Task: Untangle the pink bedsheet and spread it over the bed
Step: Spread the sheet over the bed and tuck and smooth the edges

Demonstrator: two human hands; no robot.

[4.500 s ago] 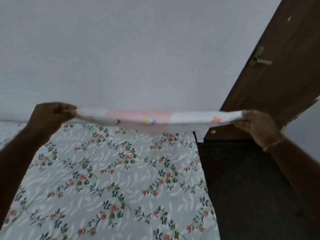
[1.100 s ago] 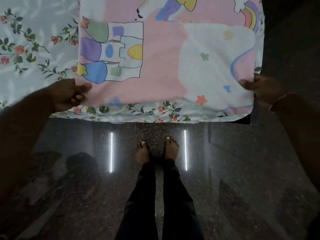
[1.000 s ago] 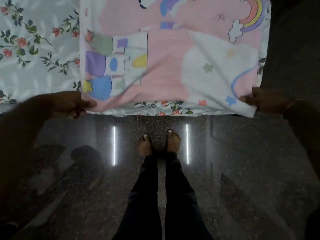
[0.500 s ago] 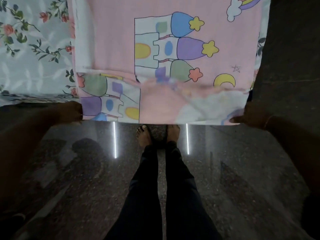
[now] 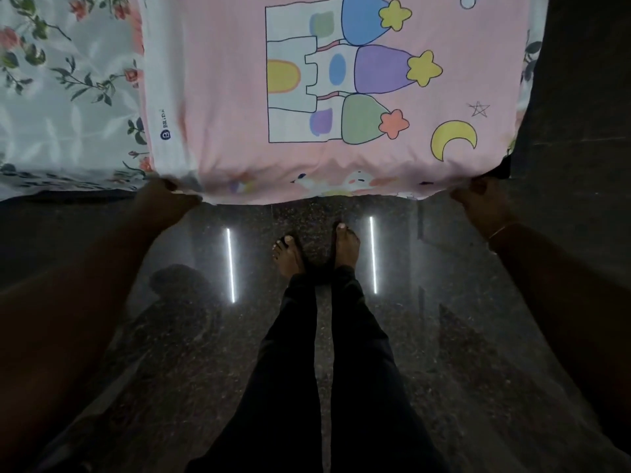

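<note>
Dark, glossy speckled stone floor (image 5: 444, 353) with 2 white light-strip reflections (image 5: 230, 264).

bedsheet (image 5: 222, 97) on bed (image 5: 68, 97) | left hand (image 5: 167, 199) at near-left corner, right hand (image 5: 478, 203) near-right | feet (image 5: 290, 254) on floor (image 5: 444, 336)

You get a dim view: the pink bedsheet (image 5: 222, 97) is the brightest patch, its near hem smeared by motion blur; the dark polished floor (image 5: 444, 336) mirrors two glaring white light streaks (image 5: 230, 264), and the frame's edges bow and darken
</note>
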